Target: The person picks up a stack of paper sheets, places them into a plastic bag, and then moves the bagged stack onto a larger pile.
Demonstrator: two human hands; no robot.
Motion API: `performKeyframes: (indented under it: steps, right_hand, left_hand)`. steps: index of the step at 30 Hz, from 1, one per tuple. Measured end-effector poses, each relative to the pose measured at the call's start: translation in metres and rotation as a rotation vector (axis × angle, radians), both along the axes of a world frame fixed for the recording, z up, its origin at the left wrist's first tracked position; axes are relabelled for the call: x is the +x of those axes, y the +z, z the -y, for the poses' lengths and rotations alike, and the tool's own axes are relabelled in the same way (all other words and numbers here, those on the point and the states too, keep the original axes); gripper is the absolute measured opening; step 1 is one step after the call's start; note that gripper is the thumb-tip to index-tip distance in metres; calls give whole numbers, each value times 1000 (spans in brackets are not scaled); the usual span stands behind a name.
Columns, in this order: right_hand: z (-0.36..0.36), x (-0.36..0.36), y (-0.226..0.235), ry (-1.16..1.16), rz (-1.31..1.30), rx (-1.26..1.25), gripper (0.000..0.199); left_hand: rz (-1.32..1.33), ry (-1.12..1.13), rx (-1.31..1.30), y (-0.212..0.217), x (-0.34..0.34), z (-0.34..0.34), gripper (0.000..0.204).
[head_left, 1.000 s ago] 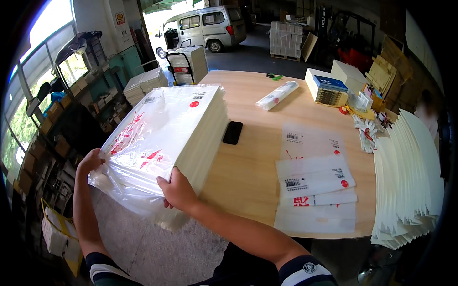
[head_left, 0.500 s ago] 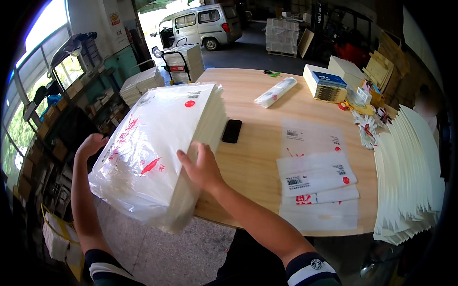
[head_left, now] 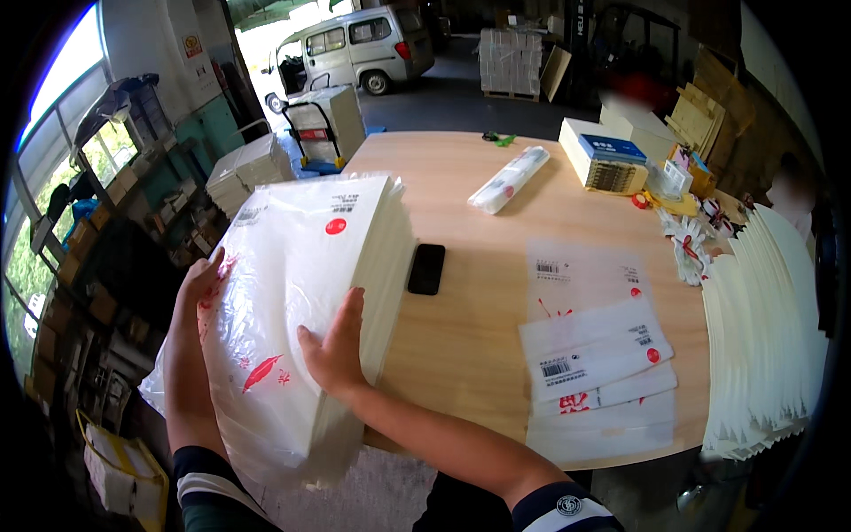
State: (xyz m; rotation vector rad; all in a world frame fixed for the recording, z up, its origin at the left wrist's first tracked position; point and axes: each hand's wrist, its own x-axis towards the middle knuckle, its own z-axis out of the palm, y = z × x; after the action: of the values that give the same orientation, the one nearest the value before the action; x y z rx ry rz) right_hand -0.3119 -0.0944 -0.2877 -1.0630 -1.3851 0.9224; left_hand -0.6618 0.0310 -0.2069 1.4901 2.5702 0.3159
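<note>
A thick stack of white plastic bags with red markings (head_left: 310,284) lies over the near left corner of the round wooden table (head_left: 461,346), its near end hanging past the edge. My left hand (head_left: 202,288) presses against the stack's left side. My right hand (head_left: 337,350) lies flat on the top bag with fingers spread, near the stack's right edge. Neither hand closes around anything.
A black phone (head_left: 426,269) lies just right of the stack. Loose flat bags (head_left: 594,355) cover the table's right part, and a fanned row of white bags (head_left: 771,328) runs along its right edge. A rolled bag bundle (head_left: 510,179) and a box (head_left: 603,158) sit farther back.
The stack has been pushed farther onto the table and now lies flatter. My right hand slid from the stack's near right edge up onto its top; my left moved up along the left side.
</note>
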Motion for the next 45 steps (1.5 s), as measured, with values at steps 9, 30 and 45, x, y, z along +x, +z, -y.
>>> performKeyframes:
  steps: [9, 30, 45]
  right_hand:
    - [16, -7, 8, -23, -26, 86, 105]
    - [177, 456, -120, -510, 542, 67, 32]
    - [215, 505, -135, -327, 974, 13, 44]
  left_hand:
    - [29, -58, 107, 1, 8, 7, 83]
    - [-186, -1331, 106, 106, 459, 176, 46]
    - [-55, -1161, -299, -174, 703, -5, 58]
